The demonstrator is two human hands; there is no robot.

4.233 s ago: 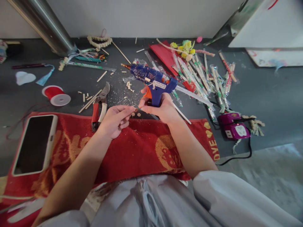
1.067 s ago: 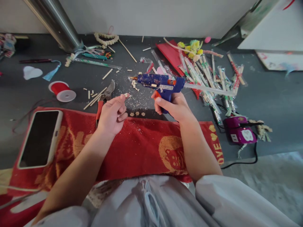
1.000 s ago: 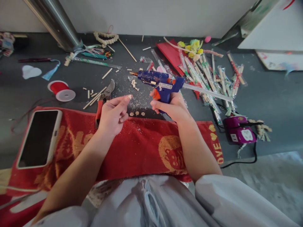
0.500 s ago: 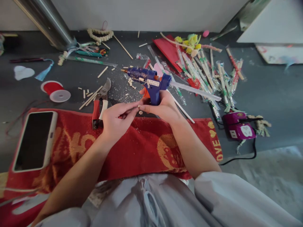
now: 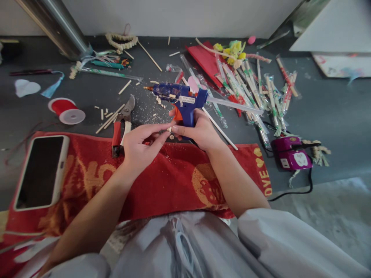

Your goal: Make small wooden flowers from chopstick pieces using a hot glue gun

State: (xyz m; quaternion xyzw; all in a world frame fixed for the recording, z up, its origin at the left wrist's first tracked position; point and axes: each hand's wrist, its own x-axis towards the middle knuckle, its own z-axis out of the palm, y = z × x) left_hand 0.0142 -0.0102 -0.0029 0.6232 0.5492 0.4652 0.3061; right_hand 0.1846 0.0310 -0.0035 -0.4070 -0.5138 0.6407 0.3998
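My right hand (image 5: 206,132) is wrapped round the handle of a blue hot glue gun (image 5: 189,101), whose nozzle points left and whose orange trigger faces my left hand. A long clear glue stick (image 5: 228,103) sticks out of its back. In a pinch, my left hand (image 5: 138,144) holds a small pale wooden piece (image 5: 169,130) by the fingertips. My right thumb reaches the same piece. Just below it shows another small pale bit (image 5: 172,137); whether the two are joined, I cannot tell. Left of my left hand lie pruning shears (image 5: 126,112) with red and white handles.
A red towel (image 5: 162,185) covers the table's front edge, with a phone (image 5: 40,172) on its left. Beyond are a red thread spool (image 5: 66,111), cut stick pieces (image 5: 110,117), wrapped chopsticks (image 5: 246,87) and a purple box (image 5: 291,153) with a black cable.
The glue gun has tipped slightly, its nozzle shifting a little left and its glue stick rising at the back. My fingers have turned the small wooden piece slightly, showing more of it.
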